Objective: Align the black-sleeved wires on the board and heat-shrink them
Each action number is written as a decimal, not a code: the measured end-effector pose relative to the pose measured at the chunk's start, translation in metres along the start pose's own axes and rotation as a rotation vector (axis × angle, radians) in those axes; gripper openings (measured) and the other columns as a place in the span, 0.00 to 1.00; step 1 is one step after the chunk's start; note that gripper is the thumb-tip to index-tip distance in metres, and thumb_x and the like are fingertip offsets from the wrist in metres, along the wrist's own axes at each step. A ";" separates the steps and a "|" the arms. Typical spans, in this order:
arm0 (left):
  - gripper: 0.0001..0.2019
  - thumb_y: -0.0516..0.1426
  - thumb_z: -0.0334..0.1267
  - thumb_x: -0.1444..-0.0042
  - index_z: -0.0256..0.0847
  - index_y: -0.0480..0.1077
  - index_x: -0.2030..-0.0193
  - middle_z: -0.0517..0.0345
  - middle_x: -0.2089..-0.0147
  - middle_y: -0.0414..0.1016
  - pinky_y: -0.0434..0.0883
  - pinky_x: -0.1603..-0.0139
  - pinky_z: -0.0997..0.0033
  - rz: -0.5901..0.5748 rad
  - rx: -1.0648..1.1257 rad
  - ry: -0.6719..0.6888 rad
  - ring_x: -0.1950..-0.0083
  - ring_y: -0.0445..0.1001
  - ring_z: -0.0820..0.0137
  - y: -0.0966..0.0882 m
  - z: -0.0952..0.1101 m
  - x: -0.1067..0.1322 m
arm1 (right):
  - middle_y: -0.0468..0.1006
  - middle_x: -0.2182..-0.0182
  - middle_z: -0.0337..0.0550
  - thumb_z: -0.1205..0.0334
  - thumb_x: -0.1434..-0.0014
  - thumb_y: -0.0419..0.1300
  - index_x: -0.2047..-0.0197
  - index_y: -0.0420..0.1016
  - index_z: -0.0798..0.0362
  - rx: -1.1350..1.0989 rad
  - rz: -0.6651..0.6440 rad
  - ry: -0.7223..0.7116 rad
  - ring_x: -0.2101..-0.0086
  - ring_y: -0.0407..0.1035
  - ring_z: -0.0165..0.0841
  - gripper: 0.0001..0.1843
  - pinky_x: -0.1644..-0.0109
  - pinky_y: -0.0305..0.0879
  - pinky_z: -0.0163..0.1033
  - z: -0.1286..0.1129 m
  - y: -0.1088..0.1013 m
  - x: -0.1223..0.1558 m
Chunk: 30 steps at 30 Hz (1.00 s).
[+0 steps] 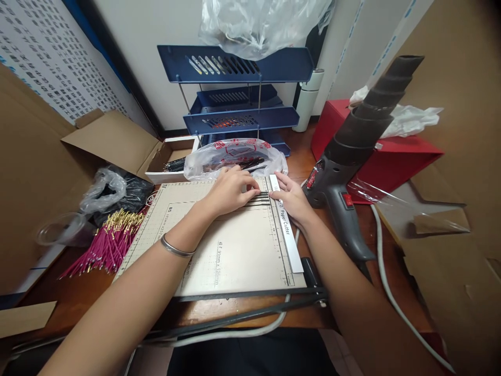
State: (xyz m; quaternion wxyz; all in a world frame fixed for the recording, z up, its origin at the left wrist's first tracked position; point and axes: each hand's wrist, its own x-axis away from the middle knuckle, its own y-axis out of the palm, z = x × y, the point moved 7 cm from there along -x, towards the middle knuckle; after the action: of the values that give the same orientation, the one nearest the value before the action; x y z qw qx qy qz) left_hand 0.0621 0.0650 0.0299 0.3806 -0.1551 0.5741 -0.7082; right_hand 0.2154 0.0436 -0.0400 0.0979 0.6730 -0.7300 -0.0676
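Note:
A beige paper cutter board lies on the desk in front of me. My left hand rests curled at its far edge, fingers pressed down on a few thin black tubes laid across the board. My right hand lies on the cutter's white ruler strip, fingertips touching the right ends of the tubes. A silver bangle circles my left wrist. The cutter's black blade arm lies along the near edge.
A grey heat gun stands right of the cutter, cord trailing forward. Magenta wires with gold tips are piled at left beside plastic bags. A printed bag, blue tray rack, red box and cardboard surround the desk.

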 end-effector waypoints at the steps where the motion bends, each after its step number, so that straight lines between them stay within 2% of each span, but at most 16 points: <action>1: 0.09 0.62 0.44 0.32 0.45 0.83 0.58 0.52 0.57 0.83 0.60 0.44 0.52 0.017 0.000 -0.011 0.50 0.71 0.56 -0.001 -0.001 0.000 | 0.74 0.29 0.57 0.67 0.58 0.69 0.29 0.69 0.55 0.004 0.006 -0.008 0.29 0.68 0.50 0.50 0.22 0.64 0.57 0.000 0.000 -0.001; 5: 0.09 0.62 0.44 0.32 0.44 0.83 0.59 0.52 0.59 0.82 0.60 0.45 0.53 0.034 0.001 -0.051 0.52 0.70 0.57 -0.001 -0.007 -0.002 | 0.71 0.28 0.58 0.66 0.57 0.68 0.29 0.67 0.56 -0.005 0.022 -0.008 0.29 0.68 0.49 0.50 0.21 0.61 0.55 0.002 0.000 -0.003; 10: 0.09 0.63 0.43 0.33 0.44 0.84 0.59 0.53 0.58 0.82 0.61 0.44 0.53 0.022 0.025 -0.066 0.52 0.70 0.58 0.001 -0.010 -0.003 | 0.74 0.30 0.57 0.67 0.57 0.68 0.30 0.68 0.56 -0.021 0.027 -0.001 0.30 0.70 0.48 0.48 0.21 0.61 0.56 0.001 0.001 -0.002; 15: 0.09 0.63 0.43 0.34 0.44 0.84 0.60 0.53 0.59 0.83 0.61 0.45 0.53 0.014 0.032 -0.057 0.52 0.71 0.58 0.003 -0.010 -0.004 | 0.73 0.29 0.60 0.66 0.56 0.68 0.29 0.66 0.60 0.000 0.027 -0.011 0.30 0.70 0.48 0.49 0.21 0.61 0.55 -0.001 0.001 -0.002; 21: 0.09 0.63 0.44 0.34 0.44 0.84 0.60 0.53 0.58 0.83 0.61 0.45 0.53 0.004 0.033 -0.063 0.52 0.71 0.58 0.003 -0.010 -0.004 | 0.75 0.31 0.58 0.65 0.55 0.69 0.31 0.68 0.57 0.006 0.003 -0.026 0.31 0.71 0.48 0.46 0.22 0.64 0.54 0.001 0.001 -0.002; 26: 0.09 0.63 0.44 0.34 0.44 0.83 0.60 0.53 0.58 0.83 0.61 0.46 0.54 0.041 0.042 -0.063 0.52 0.71 0.58 0.001 -0.009 -0.003 | 0.74 0.29 0.56 0.66 0.55 0.68 0.30 0.68 0.56 -0.007 0.006 0.006 0.29 0.69 0.49 0.47 0.20 0.60 0.56 0.002 0.002 -0.005; 28: 0.10 0.61 0.44 0.33 0.44 0.82 0.60 0.53 0.56 0.84 0.61 0.46 0.54 0.089 0.051 -0.071 0.51 0.71 0.58 -0.002 -0.011 -0.002 | 0.72 0.28 0.55 0.66 0.54 0.67 0.32 0.71 0.54 0.000 0.047 0.043 0.27 0.65 0.48 0.43 0.19 0.57 0.56 -0.003 0.000 0.002; 30: 0.11 0.59 0.44 0.32 0.43 0.82 0.59 0.53 0.54 0.84 0.61 0.45 0.54 0.135 0.066 -0.087 0.51 0.72 0.58 -0.005 -0.015 0.000 | 0.71 0.27 0.54 0.63 0.49 0.67 0.35 0.74 0.52 0.034 0.127 0.034 0.26 0.63 0.48 0.36 0.19 0.57 0.56 -0.016 -0.006 0.020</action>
State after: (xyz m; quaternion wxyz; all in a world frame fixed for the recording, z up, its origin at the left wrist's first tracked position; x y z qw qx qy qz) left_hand 0.0506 0.0756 0.0302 0.4567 -0.1342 0.5427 -0.6920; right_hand 0.2239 0.0235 -0.0246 0.1028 0.6280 -0.7705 -0.0375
